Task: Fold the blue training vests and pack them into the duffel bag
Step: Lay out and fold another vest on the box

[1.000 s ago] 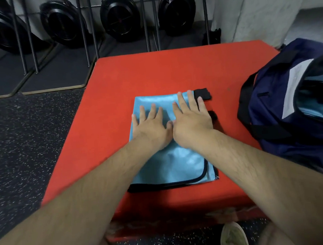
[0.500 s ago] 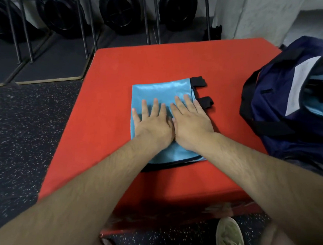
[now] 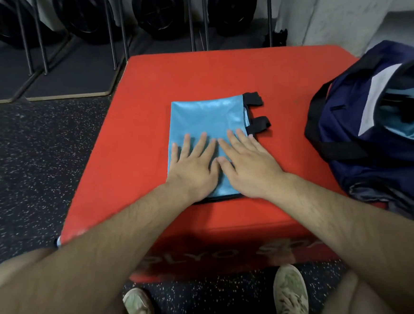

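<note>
In the head view, a shiny light-blue vest (image 3: 207,117), folded to a neat rectangle with black trim and two black straps (image 3: 256,110) at its right edge, lies flat on a smooth red box (image 3: 146,92). The left hand (image 3: 193,169) and right hand (image 3: 248,166) lie side by side on its near half, fingers straight, holding nothing. A navy fabric bag (image 3: 364,159) stands open at the right, with blue cloth inside. The floor (image 3: 27,151) is speckled black rubber.
</note>
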Demonstrator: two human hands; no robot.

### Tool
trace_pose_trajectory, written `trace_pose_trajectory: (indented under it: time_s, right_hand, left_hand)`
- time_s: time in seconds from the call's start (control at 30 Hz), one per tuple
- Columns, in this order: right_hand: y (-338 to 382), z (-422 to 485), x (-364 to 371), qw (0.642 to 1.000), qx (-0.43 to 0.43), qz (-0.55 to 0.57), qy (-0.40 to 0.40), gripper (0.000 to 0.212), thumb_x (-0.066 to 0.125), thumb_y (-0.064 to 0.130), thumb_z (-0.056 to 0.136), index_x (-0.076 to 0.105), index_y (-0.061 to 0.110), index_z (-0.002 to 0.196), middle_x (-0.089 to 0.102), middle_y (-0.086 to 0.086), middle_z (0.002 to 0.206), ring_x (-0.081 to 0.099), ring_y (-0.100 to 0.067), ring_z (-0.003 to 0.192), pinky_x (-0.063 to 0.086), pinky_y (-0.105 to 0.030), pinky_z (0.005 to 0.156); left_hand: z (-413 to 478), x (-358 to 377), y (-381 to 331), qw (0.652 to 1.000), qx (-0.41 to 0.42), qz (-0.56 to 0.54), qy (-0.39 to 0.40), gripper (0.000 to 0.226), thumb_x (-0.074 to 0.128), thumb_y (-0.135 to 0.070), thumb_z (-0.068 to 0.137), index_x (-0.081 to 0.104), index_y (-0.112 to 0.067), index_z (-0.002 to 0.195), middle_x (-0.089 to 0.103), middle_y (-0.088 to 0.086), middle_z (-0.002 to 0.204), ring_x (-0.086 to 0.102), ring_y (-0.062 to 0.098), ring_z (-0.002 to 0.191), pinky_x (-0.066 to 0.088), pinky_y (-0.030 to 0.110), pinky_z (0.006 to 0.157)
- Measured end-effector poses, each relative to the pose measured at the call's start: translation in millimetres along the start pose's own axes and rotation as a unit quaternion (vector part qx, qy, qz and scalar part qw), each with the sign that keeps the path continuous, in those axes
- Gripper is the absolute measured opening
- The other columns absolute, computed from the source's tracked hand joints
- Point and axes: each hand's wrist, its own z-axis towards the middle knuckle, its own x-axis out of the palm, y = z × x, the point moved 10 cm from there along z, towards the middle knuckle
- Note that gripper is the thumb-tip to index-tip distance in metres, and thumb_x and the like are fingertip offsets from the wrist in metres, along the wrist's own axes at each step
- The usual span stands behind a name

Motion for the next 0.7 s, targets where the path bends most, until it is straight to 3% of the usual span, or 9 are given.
trace_pose_trajectory:
  time_s: [0.13,0.27,0.4,0.5,0.57,0.7]
  right_hand:
    - [-11,-9,14,1.000,0.018,0.012,0.014,0.062,0.015,0.047,0.105,0.006,0.022,0.161,-0.006,0.000,0.169,-0.014,-0.012,0.153,-0.008,-0.036,0.125]
    - [-7,-13,4,0.998,0.052,-0.045,0.012,0.061,0.013,0.044,0.105,0.005,0.022,0.161,-0.005,-0.003,0.169,-0.013,-0.020,0.154,-0.003,-0.048,0.125]
    - [9,-26,-5,0.999,0.025,-0.032,-0.001,0.059,0.017,0.046,0.106,0.006,0.030,0.161,-0.005,0.005,0.169,-0.013,-0.021,0.154,0.000,-0.055,0.123]
    - [2,-35,14,0.999,0.020,0.010,0.044,0.060,0.016,0.054,0.104,0.006,0.037,0.160,-0.007,0.009,0.168,-0.011,-0.015,0.154,0.004,-0.052,0.123]
    - [-3,-35,13,0.999,0.011,0.005,0.031,0.061,0.016,0.058,0.103,0.008,0.038,0.159,-0.005,0.010,0.168,-0.008,-0.013,0.154,0.008,-0.049,0.121]
    - [-5,-39,7,0.998,-0.018,0.005,0.056,0.062,0.018,0.059,0.103,0.007,0.037,0.160,-0.006,0.009,0.168,-0.011,-0.011,0.154,0.009,-0.046,0.123]
  left_hand:
    - [-19,4,26,0.999,-0.027,-0.035,0.003,0.061,0.018,-0.053,0.103,0.004,-0.033,0.159,-0.007,-0.009,0.166,-0.013,0.014,0.152,-0.009,0.039,0.123]
    - [-38,-1,30,0.999,-0.049,-0.014,0.003,0.065,0.016,-0.052,0.103,0.002,-0.022,0.159,-0.009,-0.001,0.166,-0.015,0.016,0.152,-0.010,0.038,0.122]
    - [-54,-5,-1,0.999,0.042,-0.007,-0.013,0.074,0.003,-0.061,0.095,0.003,-0.024,0.159,-0.008,-0.006,0.166,-0.014,0.014,0.152,-0.008,0.036,0.124]
    - [-59,10,-5,0.998,0.056,-0.009,0.020,0.072,0.009,-0.063,0.096,-0.002,-0.029,0.159,-0.011,-0.010,0.165,-0.017,0.011,0.151,-0.008,0.036,0.124]
    - [-62,10,-2,0.998,0.058,-0.011,0.013,0.077,0.008,-0.068,0.094,-0.001,-0.028,0.159,-0.011,-0.010,0.165,-0.018,0.011,0.151,-0.007,0.038,0.124]
    - [-67,-4,-11,0.991,0.127,-0.032,-0.014,0.090,0.022,-0.084,0.084,0.023,-0.031,0.157,0.008,-0.009,0.166,-0.001,0.015,0.154,0.007,0.043,0.125]
